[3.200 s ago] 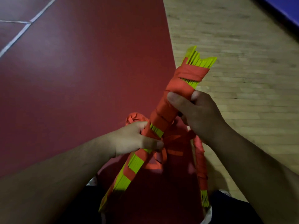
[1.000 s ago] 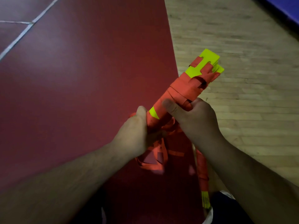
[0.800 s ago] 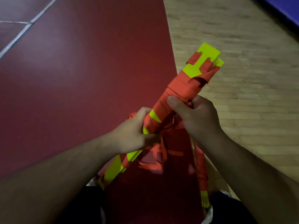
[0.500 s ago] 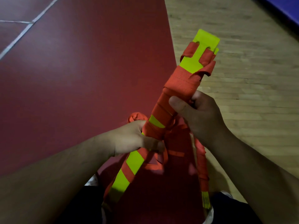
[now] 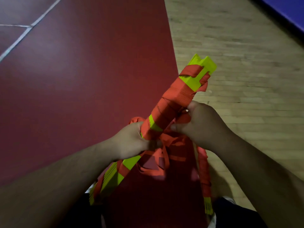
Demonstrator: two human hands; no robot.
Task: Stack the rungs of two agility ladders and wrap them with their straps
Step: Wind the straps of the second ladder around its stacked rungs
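Gripping the bundle (image 5: 166, 111) just below its middle, the left hand (image 5: 131, 143) curled fingers and thumb round the stacked yellow-green rungs (image 5: 195, 74) at the centre of the frame, holding them tilted with the top end pointing to the upper right. The right hand (image 5: 199, 124), immediately to the right and touching the bundle's side, pinched a run of orange strap (image 5: 181, 120) between curled fingers and thumb. Strap turns covered most of the upper half, leaving bare yellow at the notched tip; below the left hand the turns sat wider apart. More strap hung in loose loops (image 5: 162, 159) under both hands. A second bundle (image 5: 204, 175), wound orange with a yellow end at the bottom, showed at lower right near dark clothing (image 5: 238, 216); what supported it could not be told. Beyond lay red floor (image 5: 82, 79) with a white line (image 5: 24, 32) at upper left, wood boards (image 5: 246, 71) at right and a blue edge (image 5: 294, 14) in the top right corner.

The step in hand appeared to be winding the strap round the stack, roughly midway for this bundle. The next move would likely call for the right hand to carry the strap round under tension while the left held the rungs square, so that the stack did not fan out and the turns did not slip.
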